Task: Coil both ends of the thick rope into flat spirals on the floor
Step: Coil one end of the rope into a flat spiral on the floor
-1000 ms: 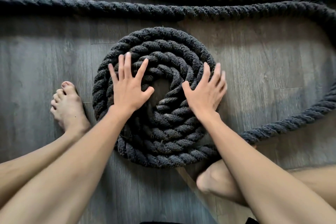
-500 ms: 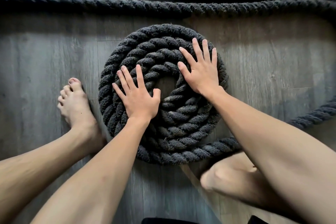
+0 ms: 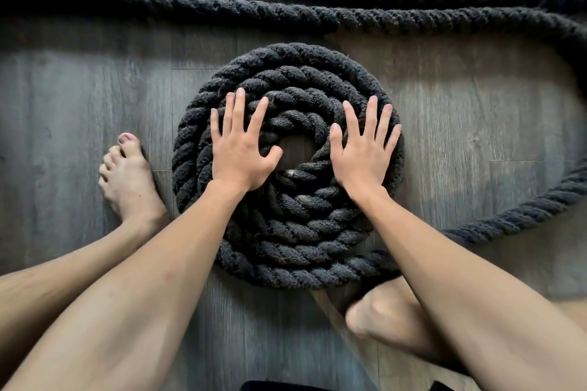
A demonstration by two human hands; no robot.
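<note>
We are looking down at a thick black rope (image 3: 286, 232) lying coiled in a flat spiral on the grey wooden floor (image 3: 79, 105). We are pressing both palms onto the coil, left hand (image 3: 241, 152) on its left side and right hand (image 3: 362, 155) on its right. All fingers are straight and spread, gripping nothing. The loose length is trailing off to the right. Our bare left foot (image 3: 127, 178) is resting just beside the coil.

One wide camera sits on the person's head and looks almost straight down at the floor (image 3: 460, 120), close above the rope coil (image 3: 286, 251)
</note>
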